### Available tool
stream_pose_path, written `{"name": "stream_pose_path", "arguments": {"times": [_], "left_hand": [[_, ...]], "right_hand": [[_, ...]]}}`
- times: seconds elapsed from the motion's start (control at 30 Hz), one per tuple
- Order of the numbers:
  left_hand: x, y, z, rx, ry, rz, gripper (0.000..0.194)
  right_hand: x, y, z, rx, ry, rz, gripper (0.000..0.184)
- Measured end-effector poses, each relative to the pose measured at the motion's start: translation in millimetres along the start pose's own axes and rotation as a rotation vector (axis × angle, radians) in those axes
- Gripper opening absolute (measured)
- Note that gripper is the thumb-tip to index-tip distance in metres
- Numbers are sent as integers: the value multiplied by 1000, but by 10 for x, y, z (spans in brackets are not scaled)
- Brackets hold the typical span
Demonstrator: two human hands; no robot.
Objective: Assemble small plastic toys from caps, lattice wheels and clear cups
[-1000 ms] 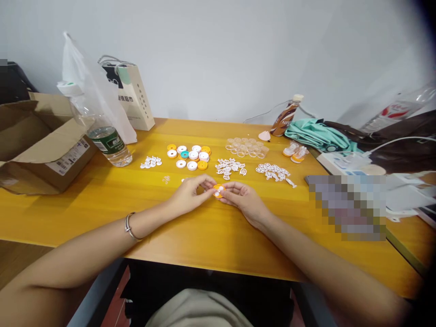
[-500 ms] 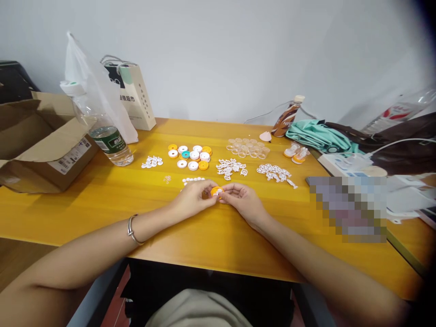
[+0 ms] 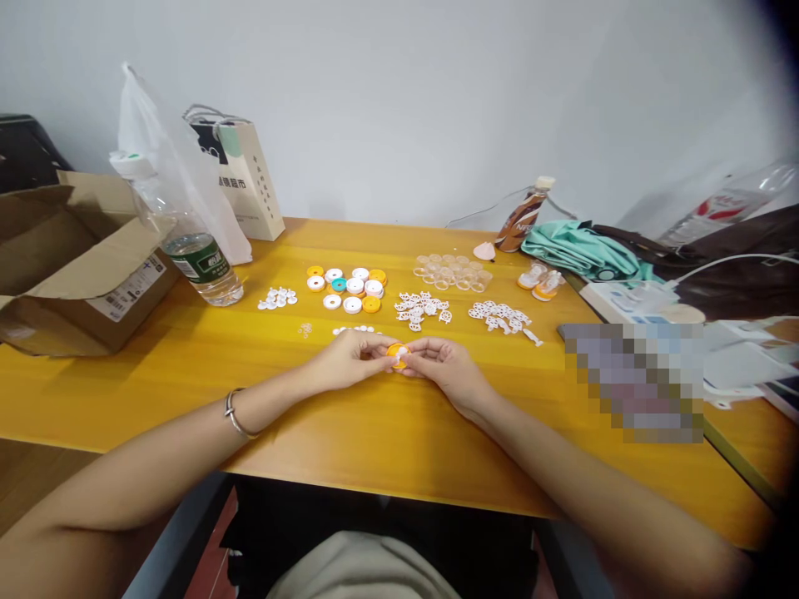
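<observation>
Your left hand (image 3: 350, 360) and right hand (image 3: 450, 373) pinch the disc (image 3: 393, 350) from either side, just below frame center. Disc is probably light, stiff, slightly slick plastic, not very fragile; hold it by the edge. Looks round, orange; white bits (image 3: 400, 355) inside, too small to make out.

To the left on the worktop (image 3: 387, 445), an open cardboard box (image 3: 93, 270) sits beside a green-labelled water bottle (image 3: 200, 264), with a white plastic bag (image 3: 163, 154) and a printed paper bag (image 3: 255, 183) behind. To the right, a brown drink bottle (image 3: 523, 219) stands near bunched teal fabric (image 3: 580, 248), a white power strip (image 3: 627, 302), a dark brown bag (image 3: 736, 270) and a clear bottle (image 3: 727, 210) with red markings.
</observation>
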State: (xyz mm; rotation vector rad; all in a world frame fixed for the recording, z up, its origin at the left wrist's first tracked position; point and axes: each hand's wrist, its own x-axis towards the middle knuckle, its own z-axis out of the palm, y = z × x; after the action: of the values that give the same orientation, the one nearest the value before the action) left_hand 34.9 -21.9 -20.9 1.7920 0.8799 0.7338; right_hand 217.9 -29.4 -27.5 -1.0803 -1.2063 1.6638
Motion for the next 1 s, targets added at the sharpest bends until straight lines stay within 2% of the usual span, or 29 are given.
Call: {"name": "stream_pose_path", "arguments": {"times": [0.3,0.53,0.7,0.77,0.9,1.0], "left_hand": [[3,37,-54,-176,21,-104,25],[5,19,-32,-150,32,-77,24],[-4,-27,-5,-197,63,-34,27],[-25,-14,-8,-104,72,4,26],[-77,84,-25,379,218,205,16],[-91,133,-29,640,224,316,13]], "right_hand": [[0,-9,-49,-6,-107,-71,31],[-20,-19,-27,-99,-102,-159,43],[-38,-20,-7,-177,-155,-176,37],[-38,-11,-4,-173,-140,-163,35],[-23,7,-6,-133,-61,-172,34],[-14,17,0,-139,-18,-213,33]]}}
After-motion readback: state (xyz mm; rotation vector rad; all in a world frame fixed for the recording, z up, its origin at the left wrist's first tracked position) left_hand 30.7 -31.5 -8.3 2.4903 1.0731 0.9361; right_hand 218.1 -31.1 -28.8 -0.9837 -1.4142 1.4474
